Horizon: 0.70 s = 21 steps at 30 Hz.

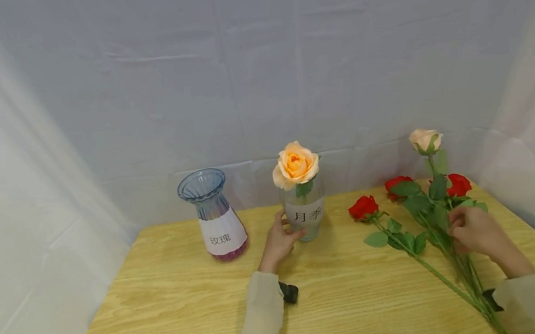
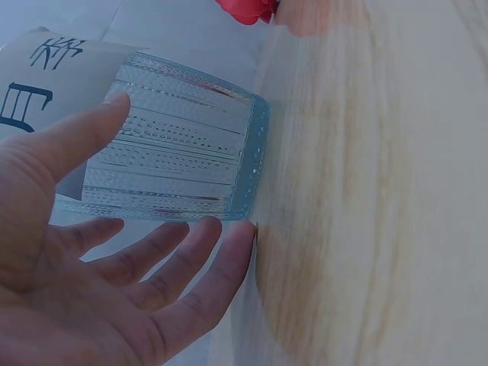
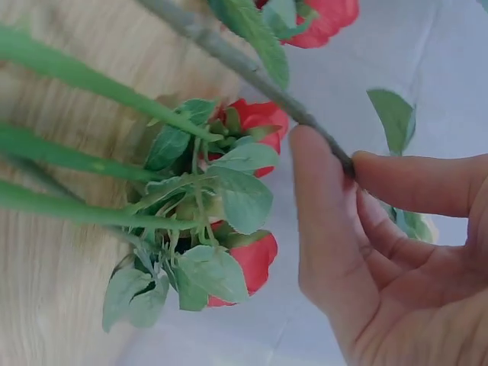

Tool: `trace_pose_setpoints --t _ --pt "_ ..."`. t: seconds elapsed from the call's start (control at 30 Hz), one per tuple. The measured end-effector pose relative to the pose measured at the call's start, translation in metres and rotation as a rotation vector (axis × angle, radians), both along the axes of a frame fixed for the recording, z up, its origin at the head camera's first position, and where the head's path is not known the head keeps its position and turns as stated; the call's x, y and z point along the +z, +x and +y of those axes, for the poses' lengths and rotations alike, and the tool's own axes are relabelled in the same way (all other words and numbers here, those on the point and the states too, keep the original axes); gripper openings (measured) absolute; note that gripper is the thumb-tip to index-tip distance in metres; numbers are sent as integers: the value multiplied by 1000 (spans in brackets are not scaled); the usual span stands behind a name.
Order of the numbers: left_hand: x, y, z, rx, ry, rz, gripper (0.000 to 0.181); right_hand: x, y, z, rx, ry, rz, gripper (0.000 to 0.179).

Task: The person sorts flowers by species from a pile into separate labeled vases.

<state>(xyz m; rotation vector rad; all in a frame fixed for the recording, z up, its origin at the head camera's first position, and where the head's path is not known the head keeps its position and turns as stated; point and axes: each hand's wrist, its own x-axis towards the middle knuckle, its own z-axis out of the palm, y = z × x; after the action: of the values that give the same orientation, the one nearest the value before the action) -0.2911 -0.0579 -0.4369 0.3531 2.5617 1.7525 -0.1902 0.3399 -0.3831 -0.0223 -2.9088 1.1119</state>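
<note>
My left hand (image 1: 280, 239) is at a clear glass vase (image 1: 313, 230), which bears a white label and holds one peach rose (image 1: 295, 164). In the left wrist view the thumb lies across the front of the ribbed glass (image 2: 175, 137), while the loosely bent fingers are along its side. On the right, my right hand (image 1: 477, 229) pinches the stem (image 3: 252, 70) of a second peach rose (image 1: 426, 141) between thumb and fingers. That bloom stands above several red roses (image 1: 364, 208), whose leafy green stems lie on the table, crossing under the right hand.
A blue and purple glass vase (image 1: 201, 190) with a white label stands on the left of the wooden table (image 1: 174, 293), its mouth bare of flowers. White cloth (image 1: 245, 87) hangs behind the table and along both sides.
</note>
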Motion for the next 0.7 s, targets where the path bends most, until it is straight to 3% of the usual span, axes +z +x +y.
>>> trace_pose_setpoints --t 0.3,0.6,0.7 --pt "-1 -1 0 -2 2 2 74 0 -1 0 -3 -351 13 33" --pt "0 -1 0 3 11 -13 74 -1 -8 -9 -23 -550 46 20" --pt "-2 0 0 4 16 -15 73 -1 -8 -11 -27 -695 69 17"
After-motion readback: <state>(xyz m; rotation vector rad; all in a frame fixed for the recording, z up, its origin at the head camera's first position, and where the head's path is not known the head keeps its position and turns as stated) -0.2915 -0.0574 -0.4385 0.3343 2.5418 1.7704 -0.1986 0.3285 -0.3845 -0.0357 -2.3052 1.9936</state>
